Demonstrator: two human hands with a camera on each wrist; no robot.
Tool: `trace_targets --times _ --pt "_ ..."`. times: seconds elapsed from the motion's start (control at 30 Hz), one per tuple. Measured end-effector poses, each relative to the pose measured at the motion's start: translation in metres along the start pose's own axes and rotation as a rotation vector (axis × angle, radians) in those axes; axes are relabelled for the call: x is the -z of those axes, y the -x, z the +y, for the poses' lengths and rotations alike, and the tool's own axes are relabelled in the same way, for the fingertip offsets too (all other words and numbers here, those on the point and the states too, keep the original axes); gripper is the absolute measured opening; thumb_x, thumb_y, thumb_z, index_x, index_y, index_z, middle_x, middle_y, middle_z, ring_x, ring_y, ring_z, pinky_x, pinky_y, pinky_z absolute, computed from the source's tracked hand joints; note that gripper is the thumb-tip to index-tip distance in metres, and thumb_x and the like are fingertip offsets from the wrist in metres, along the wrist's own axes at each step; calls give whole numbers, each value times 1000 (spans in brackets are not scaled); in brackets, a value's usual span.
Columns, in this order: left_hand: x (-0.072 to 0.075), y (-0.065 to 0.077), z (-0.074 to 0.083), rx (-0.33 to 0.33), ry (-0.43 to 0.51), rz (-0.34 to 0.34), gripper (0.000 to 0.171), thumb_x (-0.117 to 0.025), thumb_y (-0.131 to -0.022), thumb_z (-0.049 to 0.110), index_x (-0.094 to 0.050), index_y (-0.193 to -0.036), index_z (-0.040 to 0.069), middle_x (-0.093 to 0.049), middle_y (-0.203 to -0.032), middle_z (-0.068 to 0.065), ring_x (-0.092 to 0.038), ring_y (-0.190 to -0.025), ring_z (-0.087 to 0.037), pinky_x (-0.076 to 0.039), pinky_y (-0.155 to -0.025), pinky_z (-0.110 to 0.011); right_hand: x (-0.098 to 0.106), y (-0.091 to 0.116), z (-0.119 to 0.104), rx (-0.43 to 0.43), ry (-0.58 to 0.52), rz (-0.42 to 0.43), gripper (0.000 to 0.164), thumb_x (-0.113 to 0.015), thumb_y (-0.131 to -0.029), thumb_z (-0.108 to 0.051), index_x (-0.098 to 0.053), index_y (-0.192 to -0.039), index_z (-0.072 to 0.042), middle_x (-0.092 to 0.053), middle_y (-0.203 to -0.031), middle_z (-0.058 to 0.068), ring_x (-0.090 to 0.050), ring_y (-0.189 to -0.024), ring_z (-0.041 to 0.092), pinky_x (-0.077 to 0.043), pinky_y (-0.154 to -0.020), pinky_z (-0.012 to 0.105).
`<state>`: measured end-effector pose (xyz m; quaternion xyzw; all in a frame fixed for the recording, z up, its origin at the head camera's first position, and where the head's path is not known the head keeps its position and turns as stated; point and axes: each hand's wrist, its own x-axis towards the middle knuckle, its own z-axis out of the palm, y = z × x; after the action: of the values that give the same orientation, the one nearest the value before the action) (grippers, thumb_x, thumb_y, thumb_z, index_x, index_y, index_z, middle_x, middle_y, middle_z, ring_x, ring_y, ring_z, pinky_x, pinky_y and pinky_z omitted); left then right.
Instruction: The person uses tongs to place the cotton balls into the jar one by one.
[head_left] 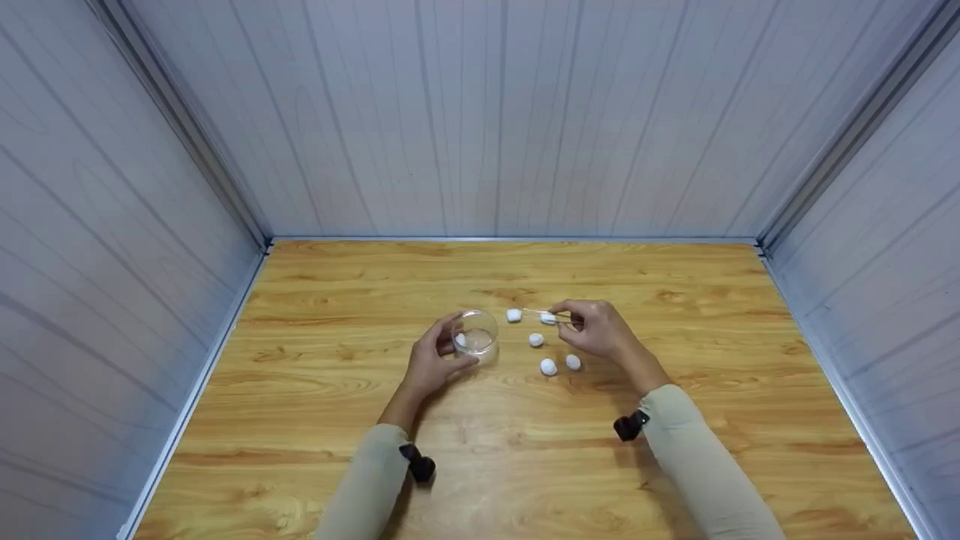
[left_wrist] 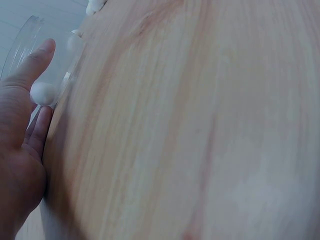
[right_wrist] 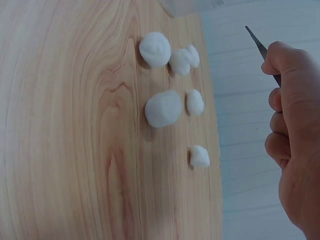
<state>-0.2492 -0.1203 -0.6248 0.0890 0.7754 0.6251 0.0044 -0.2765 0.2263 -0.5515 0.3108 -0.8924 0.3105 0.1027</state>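
My left hand curls round the side of a clear round cup, thumb on the near side and fingers on the far side. Inside the cup lies one white cotton ball, also visible through the wall in the left wrist view. Thumb and fingers of my right hand pinch a pair of slim metal tweezers. Nothing sits at the tweezers' tip in the right wrist view. From the head, the tweezers reach left over one cotton ball toward another cotton ball.
Several more white cotton balls, including one cotton ball in the middle and one nearer cotton ball, lie between the hands on the wood-grain table. Pale panel walls enclose the table at the back and both sides.
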Motion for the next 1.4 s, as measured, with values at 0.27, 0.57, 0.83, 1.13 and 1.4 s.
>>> trace_targets --times 0.27,0.57,0.83,1.13,1.4 --pt "0 1 1 0 0 11 86 -95 -86 -4 -57 -162 5 -68 -155 -26 -70 -138 -42 -66 -110 -32 1 5 8 12 -6 -27 23 -75 -98 -2 -82 -119 -2 -60 -66 2 -34 -61 -3 -34 -59 23" --pt "-1 0 1 -2 2 12 86 -95 -86 -5 -57 -162 4 -68 -155 -27 -70 -138 -42 -65 -109 -27 3 9 13 -17 4 -91 23 -75 -99 -3 -82 -121 -2 -60 -65 4 -33 -59 -1 -32 -59 22" --pt "1 1 1 0 -20 -6 85 -95 -88 0 -55 -164 6 -67 -157 -25 -69 -141 -42 -66 -112 -34 3 12 18 -40 22 -118 22 -73 -100 -5 -83 -119 -5 -59 -64 2 -31 -59 0 -29 -59 22" --pt "0 2 2 -12 -19 -2 84 -94 -89 0 -56 -163 5 -66 -158 -27 -69 -141 -44 -66 -113 -40 1 15 22 -59 20 -164 19 -74 -102 -6 -83 -118 -8 -60 -65 2 -32 -59 0 -31 -60 22" --pt "0 1 4 -3 -20 -6 86 -95 -88 0 -55 -164 5 -67 -157 -26 -69 -142 -43 -65 -113 -38 -2 16 23 -87 8 -185 20 -73 -100 -6 -83 -117 -9 -63 -71 3 -39 -64 4 -34 -62 23"
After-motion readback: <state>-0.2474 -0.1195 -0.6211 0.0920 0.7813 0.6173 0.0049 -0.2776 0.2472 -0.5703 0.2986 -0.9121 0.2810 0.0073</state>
